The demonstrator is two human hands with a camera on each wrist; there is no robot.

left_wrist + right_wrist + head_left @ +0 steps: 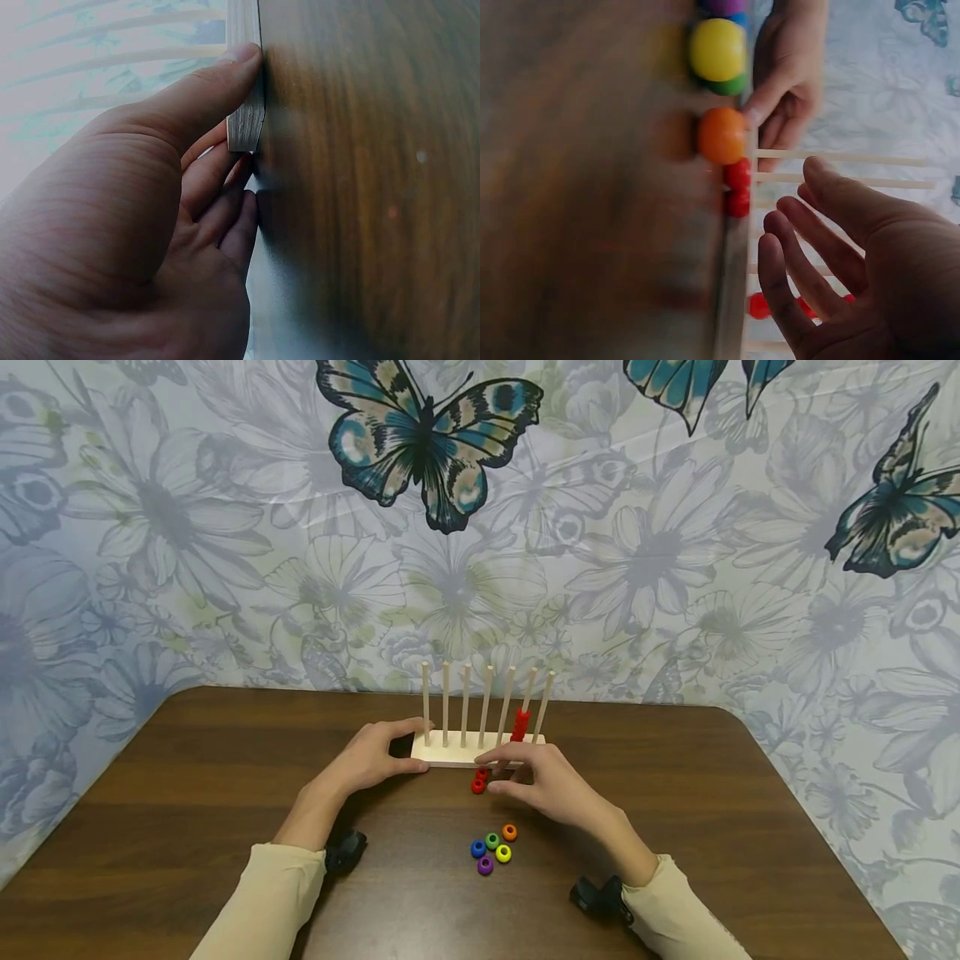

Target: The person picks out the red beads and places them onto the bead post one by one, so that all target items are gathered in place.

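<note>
A pale wooden peg rack [453, 758] with a row of upright pegs stands near the table's far edge. My left hand [366, 760] grips its left end, thumb at the front and fingers behind; the left wrist view shows the thumb on the base [244, 127]. Red beads [521, 725] are stacked on the peg second from the right. Just in front of the base lie two loose red beads [477, 786]. Beside them hovers my right hand [551, 783], thumb and fingers apart, with nothing visible between them in the right wrist view.
Nearer on the brown table [405, 893] is a loose cluster: an orange bead [510, 832], a green bead [492, 841], a blue bead [477, 849], a yellow bead [503, 854] and a purple bead [485, 866]. A butterfly-print cloth [675, 610] hangs behind the table.
</note>
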